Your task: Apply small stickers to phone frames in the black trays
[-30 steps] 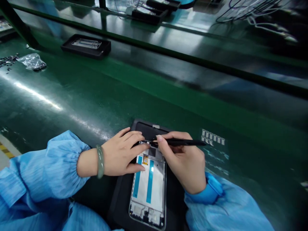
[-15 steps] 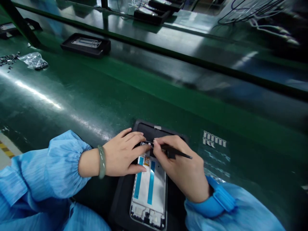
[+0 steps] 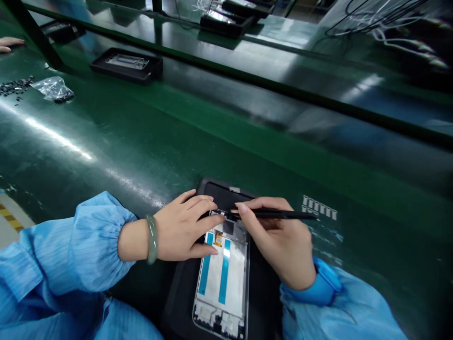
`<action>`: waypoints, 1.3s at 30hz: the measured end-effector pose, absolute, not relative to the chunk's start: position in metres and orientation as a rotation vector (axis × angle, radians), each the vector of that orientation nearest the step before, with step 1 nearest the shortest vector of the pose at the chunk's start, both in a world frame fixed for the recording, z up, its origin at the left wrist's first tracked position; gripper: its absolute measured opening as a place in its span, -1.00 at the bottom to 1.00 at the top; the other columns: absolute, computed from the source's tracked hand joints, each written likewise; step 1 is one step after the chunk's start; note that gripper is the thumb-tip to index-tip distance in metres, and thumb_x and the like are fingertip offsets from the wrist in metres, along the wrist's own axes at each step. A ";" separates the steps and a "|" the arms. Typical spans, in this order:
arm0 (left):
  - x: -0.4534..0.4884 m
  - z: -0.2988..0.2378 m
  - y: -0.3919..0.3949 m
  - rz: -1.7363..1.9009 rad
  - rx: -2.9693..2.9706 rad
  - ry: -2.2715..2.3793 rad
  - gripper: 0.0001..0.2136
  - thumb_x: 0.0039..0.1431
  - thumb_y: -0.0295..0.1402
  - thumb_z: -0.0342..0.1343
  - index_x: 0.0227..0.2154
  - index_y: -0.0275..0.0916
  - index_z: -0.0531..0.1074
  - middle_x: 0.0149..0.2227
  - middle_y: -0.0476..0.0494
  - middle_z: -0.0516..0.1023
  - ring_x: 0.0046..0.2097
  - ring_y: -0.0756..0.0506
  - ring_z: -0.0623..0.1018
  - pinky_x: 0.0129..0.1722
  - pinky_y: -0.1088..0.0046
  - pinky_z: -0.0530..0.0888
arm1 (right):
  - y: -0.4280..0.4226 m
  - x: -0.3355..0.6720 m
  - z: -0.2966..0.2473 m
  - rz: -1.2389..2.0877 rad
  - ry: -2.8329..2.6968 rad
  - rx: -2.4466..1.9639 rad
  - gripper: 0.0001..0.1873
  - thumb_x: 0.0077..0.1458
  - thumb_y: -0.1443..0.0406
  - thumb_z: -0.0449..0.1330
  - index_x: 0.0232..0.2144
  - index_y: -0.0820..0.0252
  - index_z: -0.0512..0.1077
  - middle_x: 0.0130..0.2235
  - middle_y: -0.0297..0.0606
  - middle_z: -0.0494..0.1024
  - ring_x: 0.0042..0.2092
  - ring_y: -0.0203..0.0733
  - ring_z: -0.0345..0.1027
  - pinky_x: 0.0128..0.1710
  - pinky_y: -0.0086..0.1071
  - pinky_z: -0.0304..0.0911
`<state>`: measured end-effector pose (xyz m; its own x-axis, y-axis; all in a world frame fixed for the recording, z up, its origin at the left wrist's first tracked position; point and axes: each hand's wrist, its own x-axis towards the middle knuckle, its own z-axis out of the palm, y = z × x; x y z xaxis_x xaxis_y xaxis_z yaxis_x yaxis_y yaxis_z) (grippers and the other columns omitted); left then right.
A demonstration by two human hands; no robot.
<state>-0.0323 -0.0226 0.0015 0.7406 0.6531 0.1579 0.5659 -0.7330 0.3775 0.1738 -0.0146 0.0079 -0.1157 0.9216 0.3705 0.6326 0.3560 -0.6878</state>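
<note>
A phone frame (image 3: 235, 278) with two blue strips and a small orange flex piece lies in a black tray (image 3: 184, 288) in front of me. My left hand (image 3: 189, 226) rests over its upper left edge, fingers spread, the index fingertip touching near the top. Black tweezers (image 3: 283, 214) are gripped in my right hand (image 3: 283, 241), their tip at the top edge of the phone frame. What lies right at the tip is too small to make out. Right of that hand, small white-and-dark parts (image 3: 320, 208) sit in a row on a clear sheet.
On the green bench (image 3: 141, 127), a second black tray (image 3: 123, 66) with a phone frame stands at the back left. Beside it are a clear plastic bag (image 3: 53, 89) and scattered small black pieces (image 3: 16, 87). Another person's hand (image 3: 10, 43) shows at the far left edge.
My right hand has moved slightly right and the tweezers now lie flatter, uncovering the phone frame's upper part. My left hand keeps its place. Another person's hand has appeared at far left.
</note>
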 end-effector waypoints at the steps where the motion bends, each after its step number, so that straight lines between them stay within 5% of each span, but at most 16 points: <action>1: -0.032 0.002 -0.023 0.404 2.636 0.949 -0.47 0.19 -0.04 0.01 0.09 -0.30 0.25 0.07 -0.30 0.33 0.19 -0.26 0.23 0.19 0.04 0.15 | -0.015 0.172 0.010 0.436 -1.876 -1.347 -0.90 0.11 0.26 0.21 -0.38 0.16 0.38 -0.39 -0.32 0.46 -0.46 -0.28 0.40 -0.56 -0.48 0.32; 8: -0.032 0.004 -0.022 0.381 2.632 0.942 -0.49 0.19 -0.05 0.01 0.08 -0.32 0.25 0.06 -0.31 0.34 0.18 -0.26 0.24 0.18 0.05 0.16 | -0.019 0.164 0.020 0.297 -2.135 -1.231 -0.98 0.16 0.33 0.13 -0.33 0.10 0.35 -0.36 -0.31 0.49 -0.32 -0.21 0.44 -0.29 -0.36 0.38; 15: -0.032 0.003 -0.022 0.397 2.634 0.944 -0.49 0.19 -0.05 0.01 0.08 -0.30 0.25 0.06 -0.30 0.33 0.19 -0.26 0.24 0.18 0.03 0.16 | -0.014 0.173 0.010 0.432 -1.865 -1.388 -0.88 0.11 0.23 0.20 -0.39 0.15 0.37 -0.40 -0.34 0.46 -0.51 -0.32 0.37 -0.60 -0.49 0.29; 25: -0.032 0.003 -0.023 0.403 2.640 0.943 -0.49 0.19 -0.06 0.03 0.08 -0.31 0.25 0.06 -0.30 0.33 0.19 -0.26 0.23 0.18 0.03 0.16 | -0.014 0.171 0.011 0.390 -1.860 -1.378 -0.89 0.12 0.25 0.19 -0.40 0.15 0.36 -0.42 -0.34 0.45 -0.51 -0.31 0.37 -0.61 -0.49 0.28; 32: -0.029 0.007 -0.025 0.357 2.640 0.986 -0.54 0.19 -0.15 0.03 0.06 -0.32 0.25 0.06 -0.30 0.34 0.19 -0.24 0.23 0.18 0.06 0.17 | -0.019 0.162 0.018 0.262 -2.136 -1.247 -0.97 0.15 0.36 0.11 -0.34 0.12 0.31 -0.38 -0.32 0.45 -0.34 -0.24 0.41 -0.29 -0.39 0.36; 39: -0.028 0.006 -0.026 0.362 2.655 0.995 -0.54 0.18 -0.16 0.04 0.08 -0.29 0.25 0.07 -0.29 0.32 0.20 -0.24 0.22 0.18 0.04 0.16 | -0.015 0.170 0.012 0.430 -1.872 -1.374 -0.90 0.12 0.25 0.19 -0.38 0.14 0.35 -0.41 -0.35 0.45 -0.49 -0.30 0.38 -0.56 -0.48 0.29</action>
